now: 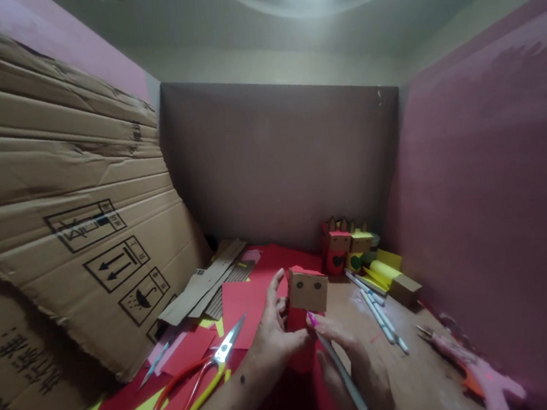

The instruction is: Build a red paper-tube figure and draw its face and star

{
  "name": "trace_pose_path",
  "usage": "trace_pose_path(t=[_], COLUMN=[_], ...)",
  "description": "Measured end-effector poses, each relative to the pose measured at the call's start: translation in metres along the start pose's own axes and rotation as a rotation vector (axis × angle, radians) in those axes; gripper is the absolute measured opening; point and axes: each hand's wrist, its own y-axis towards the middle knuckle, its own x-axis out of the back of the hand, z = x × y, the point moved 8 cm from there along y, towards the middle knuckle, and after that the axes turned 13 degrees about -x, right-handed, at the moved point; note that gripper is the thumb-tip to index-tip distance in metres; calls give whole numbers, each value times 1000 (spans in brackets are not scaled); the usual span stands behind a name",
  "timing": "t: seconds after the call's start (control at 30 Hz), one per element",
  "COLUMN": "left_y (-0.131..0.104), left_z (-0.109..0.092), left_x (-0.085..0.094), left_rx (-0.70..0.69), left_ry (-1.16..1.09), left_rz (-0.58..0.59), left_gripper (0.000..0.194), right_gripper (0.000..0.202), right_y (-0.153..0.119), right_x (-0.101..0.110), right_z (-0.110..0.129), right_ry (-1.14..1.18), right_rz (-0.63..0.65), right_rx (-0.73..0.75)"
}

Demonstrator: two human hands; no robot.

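Note:
A small red box figure [296,321] with a cardboard face [309,290] and two drawn round eyes stands upright at the middle of the table. My left hand [276,332] grips its left side and lower front, with the forefinger raised beside the face. In my right hand [351,356] is a pale marker [343,374] with a magenta tip, which points at the lower edge of the face. Whether the tip touches it I cannot tell. Scissors [197,390] with red and yellow handles lie open left of my left forearm.
Red paper [241,307] and cardboard strips [213,283] lie at the left. Behind at right stand a red figure [337,247] and a yellow figure [358,247]. Several markers [379,315], a yellow-lined cardboard piece [404,287] and a pink glue gun [476,366] lie at right.

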Motion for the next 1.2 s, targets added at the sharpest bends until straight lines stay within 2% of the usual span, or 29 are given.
trace_pose_path(t=[0.17,0.4,0.7,0.9,1.03,1.2], left_y=[-2,-10,-9,-7,-9,-10], left_z=[-1,-7,-10,-9,-8,-6], left_x=[0,-7,-11,-11,-14,-13], left_rx=[6,49,26,14,56,86], left_ry=[-6,-14,-73,-106,-228,-240], left_rz=[-11,7,23,67,26,-30], left_gripper=[108,109,113,109,103,94], right_gripper=[22,18,19,19,22,22], right_y=[3,12,12,10,11,12], right_x=[-1,4,8,6,5,5], right_z=[-3,-10,0,-1,0,-2], right_ry=[52,149,121,98,142,146], right_rz=[11,27,-13,3,39,45], right_rx=[-80,-112,-82,-101,-74,-100])
